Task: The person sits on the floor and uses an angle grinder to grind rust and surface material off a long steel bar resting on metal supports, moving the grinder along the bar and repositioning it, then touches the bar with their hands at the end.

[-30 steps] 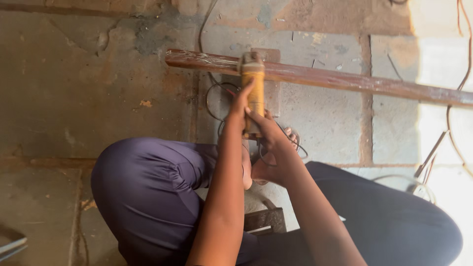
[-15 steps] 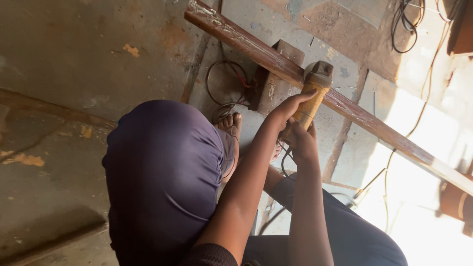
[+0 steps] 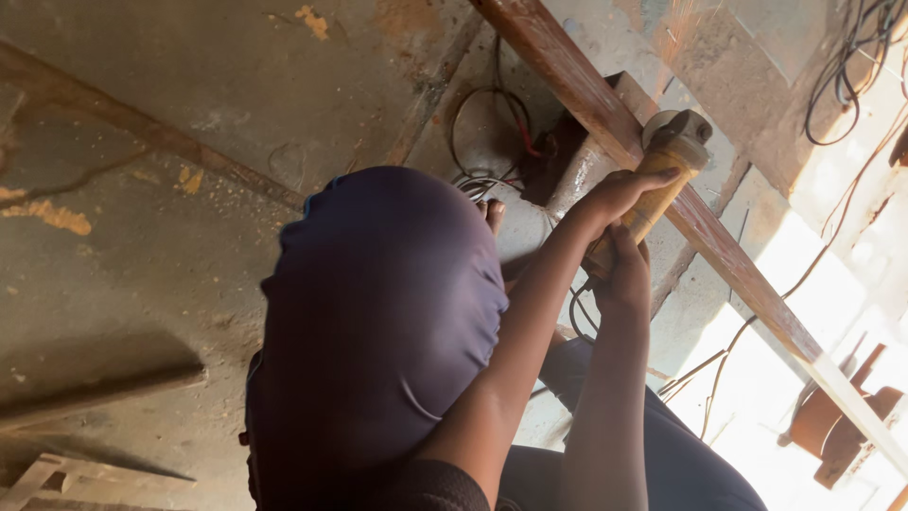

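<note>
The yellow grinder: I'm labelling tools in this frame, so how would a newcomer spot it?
Find the long rusty metal bar crossing the concrete floor diagonally. Where both hands meet it sits the yellow-bodied angle grinder, its grey head against the bar; it is the only yellow tool there.

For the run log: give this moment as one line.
left hand grips front of yellow angle grinder | right hand grips its rear | grinder head on rusty metal bar

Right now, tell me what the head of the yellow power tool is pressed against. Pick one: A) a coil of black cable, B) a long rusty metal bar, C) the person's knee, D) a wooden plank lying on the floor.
B: both hands, the left hand and the right hand, grip the yellow angle grinder, and its head meets the long rusty metal bar running diagonally across the concrete floor.
</note>
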